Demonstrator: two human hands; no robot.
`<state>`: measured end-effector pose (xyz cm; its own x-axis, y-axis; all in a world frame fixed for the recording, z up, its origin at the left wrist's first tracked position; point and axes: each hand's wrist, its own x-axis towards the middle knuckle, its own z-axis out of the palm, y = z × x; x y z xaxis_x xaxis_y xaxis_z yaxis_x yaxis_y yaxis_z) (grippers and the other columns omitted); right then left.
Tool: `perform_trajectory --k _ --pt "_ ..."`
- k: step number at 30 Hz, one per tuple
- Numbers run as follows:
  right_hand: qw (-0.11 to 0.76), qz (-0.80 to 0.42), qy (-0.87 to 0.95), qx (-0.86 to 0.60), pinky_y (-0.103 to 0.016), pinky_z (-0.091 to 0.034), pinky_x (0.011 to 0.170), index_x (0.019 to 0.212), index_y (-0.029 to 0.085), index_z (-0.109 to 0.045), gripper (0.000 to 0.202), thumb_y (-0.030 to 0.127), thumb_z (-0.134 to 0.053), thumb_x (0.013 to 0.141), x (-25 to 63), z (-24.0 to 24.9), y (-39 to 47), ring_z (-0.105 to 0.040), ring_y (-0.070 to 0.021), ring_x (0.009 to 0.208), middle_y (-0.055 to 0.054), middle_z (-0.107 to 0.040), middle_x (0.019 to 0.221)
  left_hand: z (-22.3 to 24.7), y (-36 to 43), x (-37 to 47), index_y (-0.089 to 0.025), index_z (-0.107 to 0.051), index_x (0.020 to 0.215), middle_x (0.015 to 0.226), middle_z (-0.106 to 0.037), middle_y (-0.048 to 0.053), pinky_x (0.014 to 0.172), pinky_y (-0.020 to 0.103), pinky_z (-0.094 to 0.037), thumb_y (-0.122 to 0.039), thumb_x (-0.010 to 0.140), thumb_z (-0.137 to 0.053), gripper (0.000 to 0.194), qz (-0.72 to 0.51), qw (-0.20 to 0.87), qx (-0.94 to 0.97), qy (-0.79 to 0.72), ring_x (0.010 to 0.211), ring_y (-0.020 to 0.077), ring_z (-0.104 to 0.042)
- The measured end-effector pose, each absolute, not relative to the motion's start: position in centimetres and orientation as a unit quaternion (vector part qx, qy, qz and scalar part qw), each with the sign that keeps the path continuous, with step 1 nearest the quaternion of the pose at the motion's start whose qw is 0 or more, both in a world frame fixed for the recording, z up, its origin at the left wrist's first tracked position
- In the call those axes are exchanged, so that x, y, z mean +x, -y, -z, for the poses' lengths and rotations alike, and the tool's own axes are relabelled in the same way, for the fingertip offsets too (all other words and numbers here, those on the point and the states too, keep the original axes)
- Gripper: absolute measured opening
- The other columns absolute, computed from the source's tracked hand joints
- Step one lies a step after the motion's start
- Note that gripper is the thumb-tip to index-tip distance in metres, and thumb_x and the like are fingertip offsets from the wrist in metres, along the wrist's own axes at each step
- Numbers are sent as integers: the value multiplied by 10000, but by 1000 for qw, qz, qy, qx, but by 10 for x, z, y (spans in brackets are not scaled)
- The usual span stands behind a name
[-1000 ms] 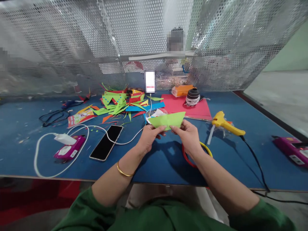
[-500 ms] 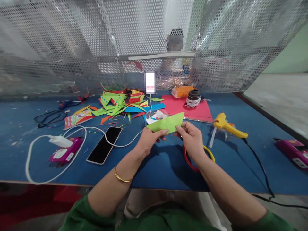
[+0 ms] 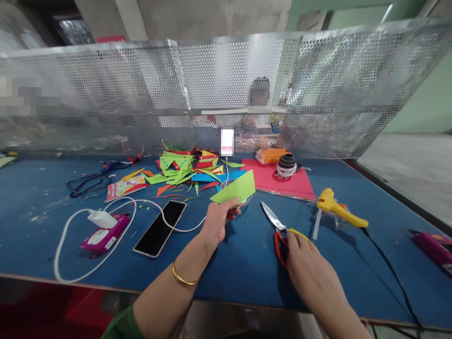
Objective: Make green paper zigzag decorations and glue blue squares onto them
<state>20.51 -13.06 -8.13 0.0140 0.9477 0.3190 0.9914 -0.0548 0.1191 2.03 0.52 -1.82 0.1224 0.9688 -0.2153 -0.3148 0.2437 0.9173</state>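
In the head view, the only lettering near the work is on a printed packet at the left, too blurred to read. The small upright lit screen at the far middle is washed out and blurred (so nothing on it can be read). A perforated metal screen closes the far side of the blue table. Before it lie a heap of green, red and yellow paper cuttings, red sheets and, on these, a dark spool. At the near left, a white cable crosses a dark phone; a yellow glue gun lies at the right, well apart from the scissors. The left hand pinches the near edge of the green paper between thumb and fingers, most of the sheet standing out beyond them. The right hand rests at the handles of the scissors, fingers curled over the yellow one (how firmly, I cannot tell), blades pointing far and left.
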Motion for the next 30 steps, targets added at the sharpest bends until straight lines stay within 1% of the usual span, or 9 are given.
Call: perform_trajectory --k 4,7,12,17,19,22,25,27,30 --pt "15 154 673 -724 -382 -528 735 1080 86 -601 277 9 -469 848 202 70 122 -685 -299 819 -190 -688 921 18 -5 19 -111 -741 699 678 -718 90 460 204 -375 -261 609 -804 186 -494 659 363 -436 517 106 -584" --pt "-6 135 664 -735 -354 -514 679 1063 73 -598 257 34 -500 829 200 60 118 -681 -290 762 -159 -656 822 18 -6 18 -123 -744 717 694 -729 81 471 199 -382 -258 609 -791 179 -496 663 360 -430 526 105 -591" --pt "10 110 644 -757 -313 -484 645 1094 87 -582 302 92 -529 797 200 58 120 -684 -261 742 -135 -642 844 18 -7 18 -123 -743 720 689 -731 72 480 190 -389 -278 596 -806 208 -493 674 356 -420 538 100 -600" --pt "20 76 637 -766 -317 -460 613 1344 16 -479 567 111 -531 788 199 60 122 -702 -269 725 -149 -677 869 17 -6 17 -122 -748 742 709 -739 79 483 194 -391 -265 610 -806 202 -490 682 350 -415 544 104 -607" --pt "15 55 632 -773 -318 -442 581 1346 21 -492 552 144 -531 809 202 59 121 -703 -275 698 -151 -695 851 17 -7 16 -126 -750 756 725 -744 83 489 198 -398 -264 619 -810 204 -491 683 348 -415 554 110 -616" --pt "32 0 619 -785 -324 -445 570 1260 90 -579 447 213 -536 833 207 60 122 -710 -286 700 -142 -729 842 17 -7 15 -128 -752 770 734 -748 84 489 200 -400 -256 631 -813 198 -495 682 344 -415 553 111 -618" --pt "137 -66 603 -783 -349 -513 641 1216 173 -632 424 279 -569 811 213 62 128 -729 -288 776 -111 -757 896 17 -8 15 -124 -752 762 739 -754 86 487 198 -402 -243 650 -804 171 -496 683 338 -417 546 105 -617" --pt "280 -137 581 -752 -368 -559 697 1268 207 -618 498 337 -613 787 215 62 131 -737 -278 813 -83 -761 934 16 -8 15 -125 -754 768 746 -760 86 490 200 -414 -239 661 -799 163 -495 684 334 -418 546 108 -626" --pt "502 -276 523 -631 -369 -596 731 1320 246 -580 583 415 -700 774 211 49 126 -740 -250 828 -71 -749 1031 16 -10 14 -128 -756 786 777 -773 91 490 209 -434 -243 682 -787 158 -497 686 327 -419 543 116 -637"
